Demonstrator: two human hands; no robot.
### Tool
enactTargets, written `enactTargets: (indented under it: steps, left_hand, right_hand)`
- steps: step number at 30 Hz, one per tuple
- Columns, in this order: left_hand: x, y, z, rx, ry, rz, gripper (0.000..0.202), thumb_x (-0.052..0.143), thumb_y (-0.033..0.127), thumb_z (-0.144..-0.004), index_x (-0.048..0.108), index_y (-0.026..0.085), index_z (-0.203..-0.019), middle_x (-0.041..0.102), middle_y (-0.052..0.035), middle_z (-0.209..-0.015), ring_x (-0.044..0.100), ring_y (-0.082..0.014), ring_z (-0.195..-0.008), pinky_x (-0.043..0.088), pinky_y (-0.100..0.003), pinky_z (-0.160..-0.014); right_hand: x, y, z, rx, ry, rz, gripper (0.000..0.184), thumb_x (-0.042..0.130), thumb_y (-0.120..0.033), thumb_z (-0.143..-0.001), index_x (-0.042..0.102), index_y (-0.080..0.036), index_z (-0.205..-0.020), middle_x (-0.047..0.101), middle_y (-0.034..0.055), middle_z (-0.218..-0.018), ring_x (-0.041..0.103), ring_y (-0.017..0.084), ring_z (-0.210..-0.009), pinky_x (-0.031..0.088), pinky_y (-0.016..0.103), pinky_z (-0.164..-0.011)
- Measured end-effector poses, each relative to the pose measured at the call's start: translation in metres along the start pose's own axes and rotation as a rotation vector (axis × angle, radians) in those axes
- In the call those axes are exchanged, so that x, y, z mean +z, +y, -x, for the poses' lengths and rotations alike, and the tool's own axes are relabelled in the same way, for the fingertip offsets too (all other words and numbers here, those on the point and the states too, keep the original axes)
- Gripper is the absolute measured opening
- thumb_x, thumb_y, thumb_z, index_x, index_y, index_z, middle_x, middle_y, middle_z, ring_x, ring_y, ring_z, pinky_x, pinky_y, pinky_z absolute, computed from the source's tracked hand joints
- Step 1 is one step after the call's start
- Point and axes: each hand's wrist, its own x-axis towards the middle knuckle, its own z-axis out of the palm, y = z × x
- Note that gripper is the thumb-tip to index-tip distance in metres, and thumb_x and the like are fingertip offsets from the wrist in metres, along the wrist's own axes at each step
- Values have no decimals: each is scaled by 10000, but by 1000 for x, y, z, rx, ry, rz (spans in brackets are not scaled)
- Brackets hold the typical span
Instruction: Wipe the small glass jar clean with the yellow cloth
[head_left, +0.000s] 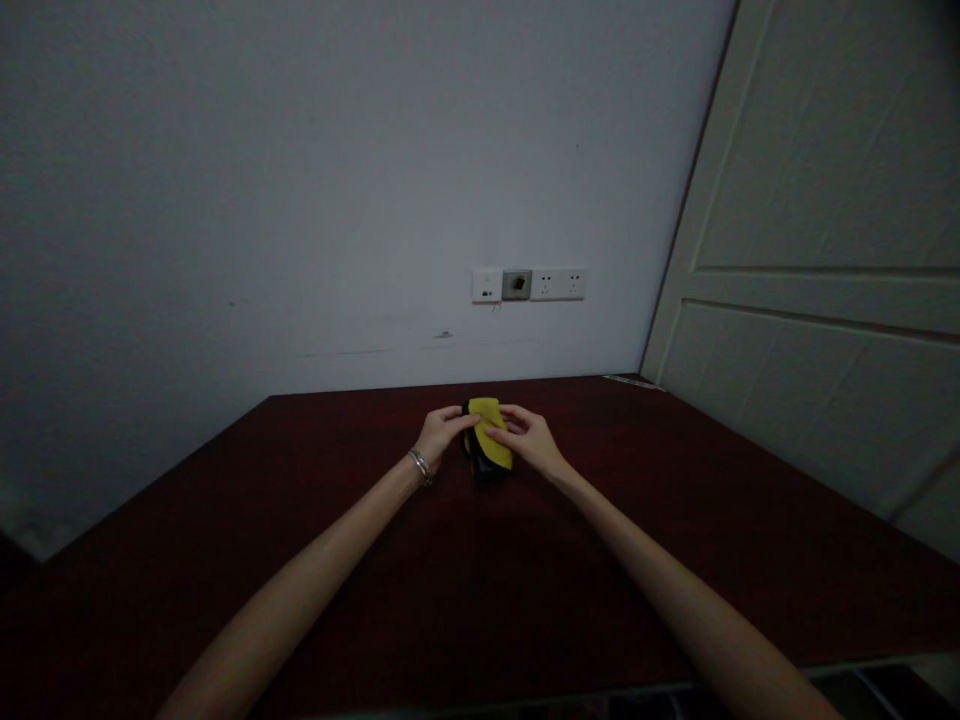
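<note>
Yellow-black cloth (495, 450) — pinched in left fingers (465, 422), right fingers (507, 437) — dark lower part (487, 467) indistinct.

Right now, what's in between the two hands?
A yellow piece with black edging, maybe cloth, is between the left hand and the right hand. Both hold it. The head view shows that.

Wall (262, 200): pale, faint scuffs low down
Sockets (558, 284): white, in a row on the wall, beside a grey plate (517, 285)
Panel (817, 200): pale, grooved, right side
Tabletop (337, 600): dark reddish, far edge along the wall
Strip (634, 382): pale, far right corner
Light: dim
</note>
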Motion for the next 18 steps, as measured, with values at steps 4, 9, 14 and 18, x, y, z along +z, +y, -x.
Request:
enactTargets:
  steps: [4, 9, 14, 18]
  left_hand:
    - [-5, 10, -4, 68, 132, 25, 362, 736, 332, -635, 701, 100, -911, 734, -100, -879, 674, -206, -779, 527, -318, -740]
    - [-20, 13, -14, 178, 285, -61, 364, 714, 305, -654, 684, 103, -956, 723, -99, -950, 671, -214, -831, 529, -331, -763]
    - [-25, 1, -13, 304, 315, -277, 322, 690, 203, -650, 695, 137, -964, 716, -73, -997, 646, -242, -946, 487, -386, -891]
    - [-28, -15, -9, 382, 240, -457, 245, 637, 171, -696, 714, 153, -929, 722, -75, -971, 652, -249, -938, 476, -409, -915]
  right_hand:
    - [-14, 3, -6, 20, -18, 17, 448, 634, -423, -718, 629, -157, -1078, 701, 97, -1025, 655, 226, -967, 530, 374, -846]
    - [-43, 20, -20, 97, -104, 66, 583, 635, -175, -612, 573, -188, -1191, 604, 121, -1249, 533, 249, -1201, 428, 416, -1003]
    - [-55, 41, -16, 243, -266, 118, 848, 644, -106, -549, 417, -192, -1361, 443, 169, -1411, 418, 277, -1309, 336, 442, -1072]
    - [-52, 50, -6, 293, -378, 162, 1004, 747, -136, -506, 327, -160, -1417, 370, 189, -1454, 390, 286, -1325, 308, 433, -1089]
